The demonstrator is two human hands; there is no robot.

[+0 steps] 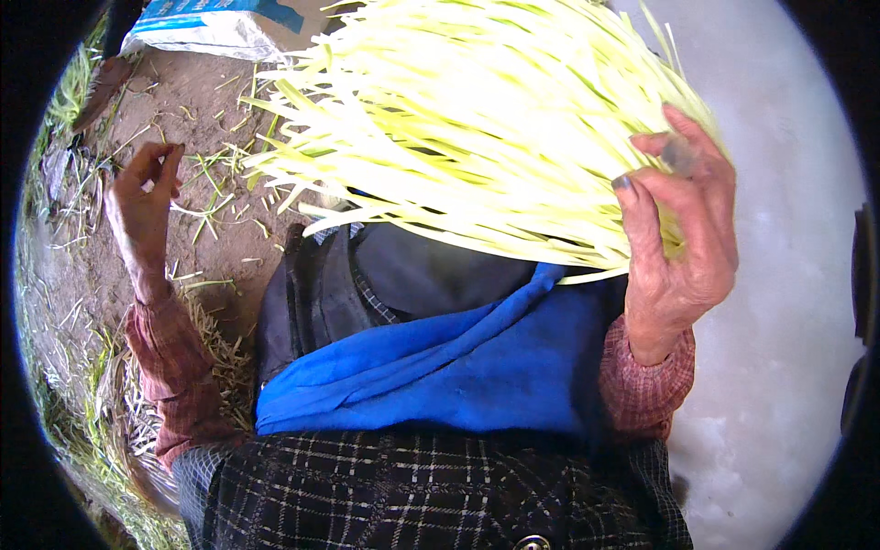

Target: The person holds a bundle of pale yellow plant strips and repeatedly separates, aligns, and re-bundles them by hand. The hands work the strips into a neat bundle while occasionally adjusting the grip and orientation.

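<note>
A large heap of pale yellow-green leaf strips, resembling blanched chives (440, 130), lies across my lap, overexposed in the middle. My right hand (687, 213) is at the heap's right edge, fingers bent and thumb raised over the strips. Whether it grips any of them is unclear. Off to the left, over the soil, my left hand (144, 199) is raised with its fingertips drawn together, and nothing shows in it. A blue cloth (440, 364) covers my lap below the heap, over dark legwear (426, 268).
Leaf scraps (213, 213) are scattered on the bare soil (179, 103) at left. Dry stalks and green leaves (117, 405) lie along the lower left. A blue and white printed sack (213, 27) stands at the top left. Smooth pale floor (770, 289) stretches along the right.
</note>
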